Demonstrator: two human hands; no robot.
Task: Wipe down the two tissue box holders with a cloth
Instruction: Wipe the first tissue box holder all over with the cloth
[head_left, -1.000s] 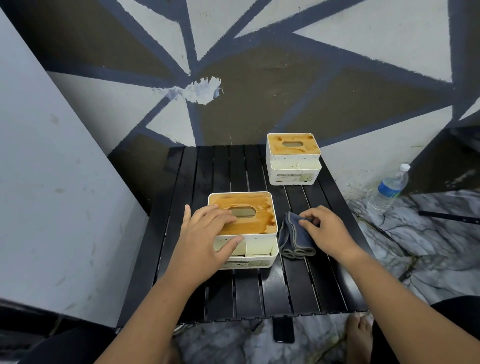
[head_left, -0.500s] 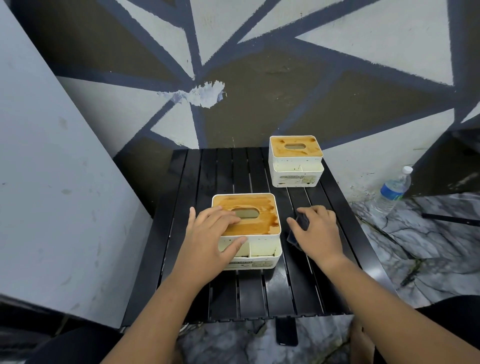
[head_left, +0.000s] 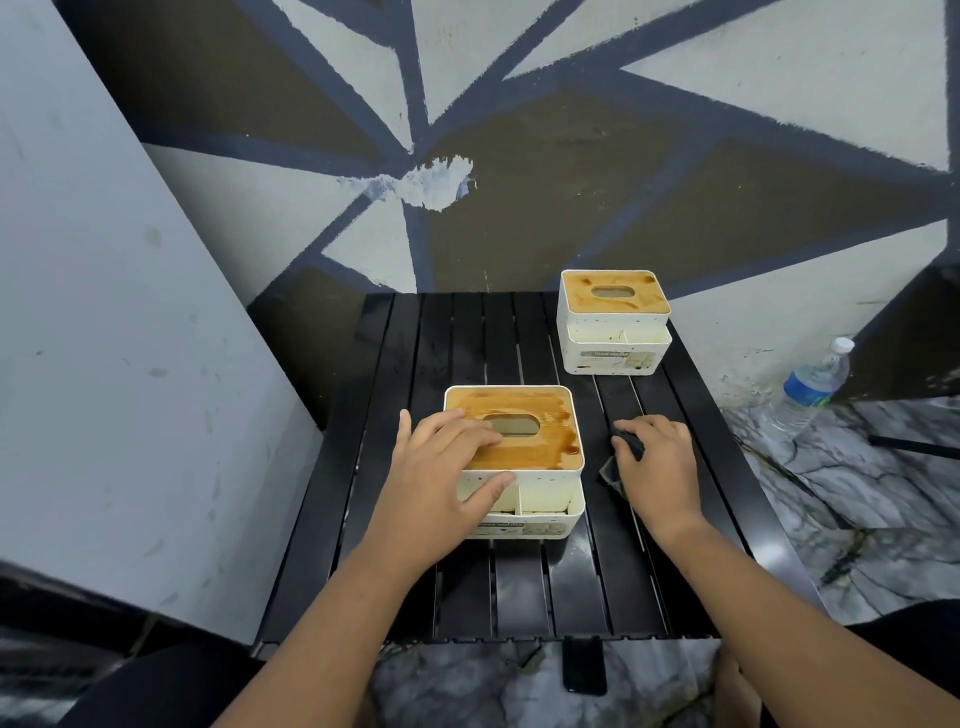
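Note:
Two white tissue box holders with stained wooden lids stand on a black slatted table (head_left: 519, 587). The near holder (head_left: 540, 436) is held by my left hand (head_left: 441, 467), fingers on its lid and thumb against its front wall. The far holder (head_left: 613, 322) stands untouched at the back right. Right of the near holder, my right hand (head_left: 657, 467) is closed over a dark grey cloth (head_left: 613, 470) on the table. Only small bits of the cloth show under my fingers.
A water bottle (head_left: 810, 384) with a blue label stands on the marble floor to the right. A painted wall rises right behind the table, a grey panel closes the left side. A dark phone (head_left: 584, 665) lies on the floor below the table's front edge.
My right hand has closed down over the cloth, bunching it so that most of it is now hidden. My left hand stays on the near holder.

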